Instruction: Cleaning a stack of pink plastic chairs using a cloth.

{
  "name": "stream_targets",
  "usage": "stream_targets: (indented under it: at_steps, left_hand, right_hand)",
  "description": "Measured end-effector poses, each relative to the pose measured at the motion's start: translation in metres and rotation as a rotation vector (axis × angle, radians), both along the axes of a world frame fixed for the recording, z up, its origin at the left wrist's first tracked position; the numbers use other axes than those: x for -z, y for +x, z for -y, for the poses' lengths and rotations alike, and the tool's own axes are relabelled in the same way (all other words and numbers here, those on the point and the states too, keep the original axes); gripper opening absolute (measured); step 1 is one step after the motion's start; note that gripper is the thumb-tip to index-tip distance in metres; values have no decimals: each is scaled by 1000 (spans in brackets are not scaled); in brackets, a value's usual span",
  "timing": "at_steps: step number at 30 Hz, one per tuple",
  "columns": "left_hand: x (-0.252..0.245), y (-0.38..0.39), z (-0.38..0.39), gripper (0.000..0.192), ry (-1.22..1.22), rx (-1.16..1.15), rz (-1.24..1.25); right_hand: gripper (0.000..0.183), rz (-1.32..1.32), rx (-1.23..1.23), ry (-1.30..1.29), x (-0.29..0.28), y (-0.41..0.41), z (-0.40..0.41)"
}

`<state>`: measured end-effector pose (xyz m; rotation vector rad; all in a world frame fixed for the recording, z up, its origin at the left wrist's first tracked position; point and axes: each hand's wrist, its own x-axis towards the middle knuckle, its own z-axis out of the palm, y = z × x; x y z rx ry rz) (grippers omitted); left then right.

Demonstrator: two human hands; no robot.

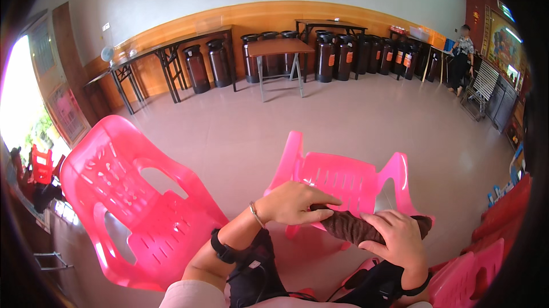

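Observation:
A dark brown cloth (pixel 347 225), rolled into a long bunched strip, lies slantwise between my hands above the near side of a pink plastic armchair (pixel 339 171). My left hand (pixel 291 203) has its left end between thumb and fingers. Farther right, my right hand (pixel 396 233) grips the roll from above, its thumb on the near side. The cloth's right end sticks out past that hand. Slots run through the chair's flat panel, and its two arms rise beyond the cloth. Whether the cloth rests on the chair I cannot tell.
Another pink plastic armchair (pixel 150 205) stands close on my left. More pink chairs (pixel 467 273) are at lower right. Across the tiled floor (pixel 240 136) are a brown folding table (pixel 281 48) and several dark lidded barrels (pixel 326 57). A person (pixel 463 57) stands at far right.

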<state>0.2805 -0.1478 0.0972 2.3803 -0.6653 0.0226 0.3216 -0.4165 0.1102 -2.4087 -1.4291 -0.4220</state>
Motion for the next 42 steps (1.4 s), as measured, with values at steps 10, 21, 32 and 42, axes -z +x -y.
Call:
stream_targets:
  at_steps: [10,21,32,42]
  left_hand:
    - [0,-6,1,34,6,-143,125]
    - [-1,-8,0,55,87,-91,73]
    - [-10,-4,5,71,-19,-52,134]
    - [-12,-10,8,70,111,-210,38]
  right_hand:
    - [44,-176,-179,-91,-12,4,-12]
    - [26,-327,99,35,6,44,64]
    - [45,-1479,281,708,109,137,147]
    - [48,-1685,267,1034,151,142,138]
